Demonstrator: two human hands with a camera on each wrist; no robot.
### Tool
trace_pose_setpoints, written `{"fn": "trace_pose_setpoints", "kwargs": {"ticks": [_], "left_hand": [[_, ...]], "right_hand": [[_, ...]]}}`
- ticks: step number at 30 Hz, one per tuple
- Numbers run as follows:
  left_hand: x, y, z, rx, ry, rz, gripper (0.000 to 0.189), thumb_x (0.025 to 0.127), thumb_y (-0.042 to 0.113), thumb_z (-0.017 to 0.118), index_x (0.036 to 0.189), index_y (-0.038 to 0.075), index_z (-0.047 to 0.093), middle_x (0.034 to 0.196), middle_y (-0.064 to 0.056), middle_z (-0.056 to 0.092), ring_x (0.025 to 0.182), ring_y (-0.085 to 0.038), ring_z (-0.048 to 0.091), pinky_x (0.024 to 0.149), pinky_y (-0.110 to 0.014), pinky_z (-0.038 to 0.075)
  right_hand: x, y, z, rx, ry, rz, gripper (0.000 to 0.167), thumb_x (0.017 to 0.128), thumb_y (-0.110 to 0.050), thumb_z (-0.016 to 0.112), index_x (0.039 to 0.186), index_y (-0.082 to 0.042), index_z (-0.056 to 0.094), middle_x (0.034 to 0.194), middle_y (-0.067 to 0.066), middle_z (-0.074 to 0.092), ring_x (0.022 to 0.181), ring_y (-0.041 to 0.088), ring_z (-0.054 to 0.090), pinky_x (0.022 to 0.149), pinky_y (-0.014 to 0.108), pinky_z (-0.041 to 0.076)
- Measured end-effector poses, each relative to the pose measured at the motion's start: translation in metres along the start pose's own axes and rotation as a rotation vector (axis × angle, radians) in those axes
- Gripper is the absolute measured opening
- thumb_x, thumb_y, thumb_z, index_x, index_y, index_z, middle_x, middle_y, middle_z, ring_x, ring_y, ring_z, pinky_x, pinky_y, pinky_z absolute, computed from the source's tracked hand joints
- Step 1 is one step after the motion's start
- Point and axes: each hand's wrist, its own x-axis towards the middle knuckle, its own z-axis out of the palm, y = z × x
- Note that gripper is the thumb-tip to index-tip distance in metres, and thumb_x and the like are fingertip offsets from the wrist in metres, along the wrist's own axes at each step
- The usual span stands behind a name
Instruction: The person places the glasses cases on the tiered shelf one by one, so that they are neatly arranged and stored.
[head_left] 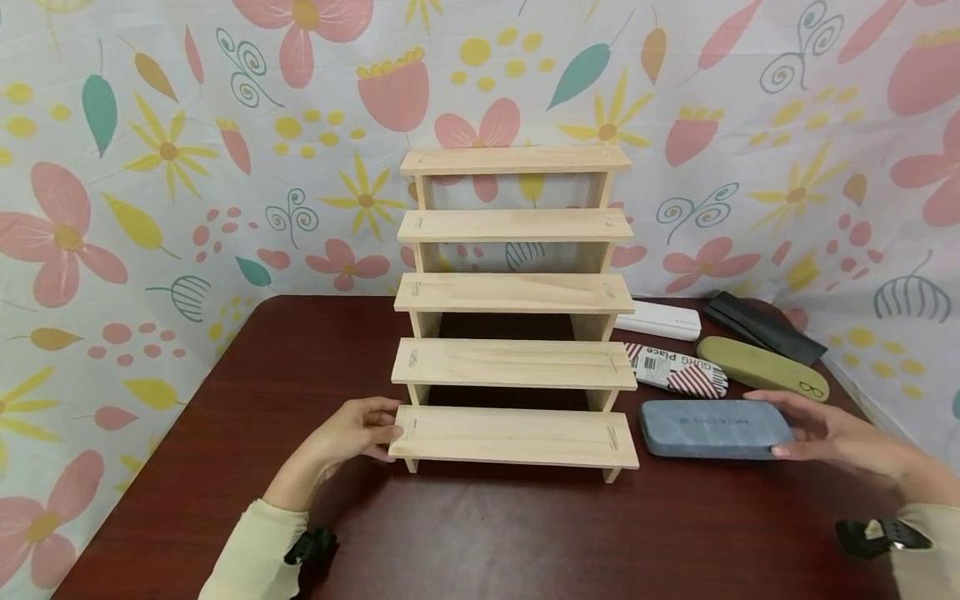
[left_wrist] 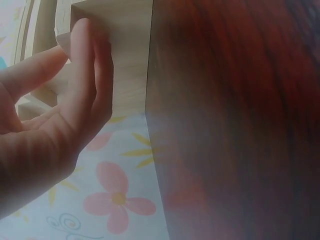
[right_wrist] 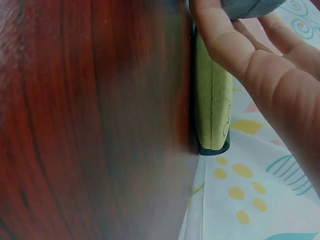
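Note:
A pale wooden stepped display rack (head_left: 513, 433) with several tiers stands in the middle of the table. My left hand (head_left: 358, 432) pinches the left end of its lowest shelf, thumb on top and fingers at the side and below. To the right of that shelf is a blue-grey glasses case (head_left: 712, 429) with faint lettering on its lid. My right hand (head_left: 821, 433) grips the case by its right end, thumb at the near edge and fingers at the far side. In the right wrist view, only an end of the blue-grey case (right_wrist: 250, 7) shows above the hand.
Behind the blue-grey case lie an olive-green glasses case (head_left: 761, 367), a striped case with print (head_left: 678, 371), a white case (head_left: 660, 320) and a black case (head_left: 765, 327). A flower-patterned cloth (head_left: 225, 167) hangs behind the dark red-brown table (head_left: 480, 533).

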Motion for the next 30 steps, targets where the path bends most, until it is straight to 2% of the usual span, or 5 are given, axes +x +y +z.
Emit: {"fn": "trace_pose_setpoints", "kwargs": {"ticks": [7, 17, 21, 24, 30], "left_hand": [[-0.001, 0.001, 0.0, -0.037, 0.013, -0.027, 0.053, 0.091, -0.004, 0.059, 0.138, -0.015, 0.036, 0.109, -0.025, 0.054, 0.076, -0.023, 0.064, 0.066, -0.04, 0.059], [-0.002, 0.0, 0.0, -0.028, -0.007, -0.007, 0.054, 0.092, -0.003, 0.059, 0.139, -0.014, 0.035, 0.109, -0.024, 0.054, 0.078, -0.023, 0.064, 0.068, -0.041, 0.059], [-0.002, -0.001, -0.002, -0.02, -0.03, 0.007, 0.056, 0.092, -0.003, 0.06, 0.141, -0.012, 0.035, 0.106, -0.022, 0.055, 0.079, -0.023, 0.064, 0.069, -0.041, 0.058], [-0.002, -0.001, -0.003, -0.021, -0.04, 0.018, 0.058, 0.091, -0.002, 0.061, 0.142, -0.01, 0.035, 0.105, -0.022, 0.056, 0.081, -0.024, 0.064, 0.069, -0.041, 0.058], [-0.003, -0.001, -0.005, -0.03, -0.061, 0.041, 0.059, 0.09, -0.002, 0.063, 0.142, -0.009, 0.035, 0.106, -0.023, 0.057, 0.083, -0.025, 0.065, 0.071, -0.043, 0.058]], "right_hand": [[0.001, 0.0, 0.003, 0.071, 0.004, -0.023, 0.066, 0.092, 0.004, 0.058, 0.149, -0.004, 0.025, 0.128, -0.02, 0.048, 0.104, 0.003, 0.057, 0.076, 0.025, 0.05], [-0.004, 0.001, 0.001, -0.068, 0.154, -0.028, 0.068, 0.093, 0.0, 0.06, 0.15, -0.01, 0.025, 0.131, -0.017, 0.036, 0.104, -0.008, 0.049, 0.071, 0.023, 0.05], [-0.007, -0.004, -0.005, -0.092, 0.215, -0.046, 0.071, 0.095, -0.001, 0.058, 0.153, -0.018, 0.02, 0.143, -0.016, 0.024, 0.124, -0.012, 0.03, 0.091, 0.02, 0.043], [-0.008, -0.01, -0.011, -0.13, 0.259, -0.066, 0.073, 0.096, -0.001, 0.055, 0.155, -0.023, 0.017, 0.149, -0.023, 0.01, 0.127, -0.018, 0.007, 0.09, 0.013, 0.039], [-0.003, -0.034, -0.023, -0.162, 0.337, -0.126, 0.076, 0.095, 0.005, 0.053, 0.155, -0.024, 0.016, 0.155, -0.017, 0.007, 0.134, -0.01, 0.007, 0.072, 0.007, 0.042]]}}
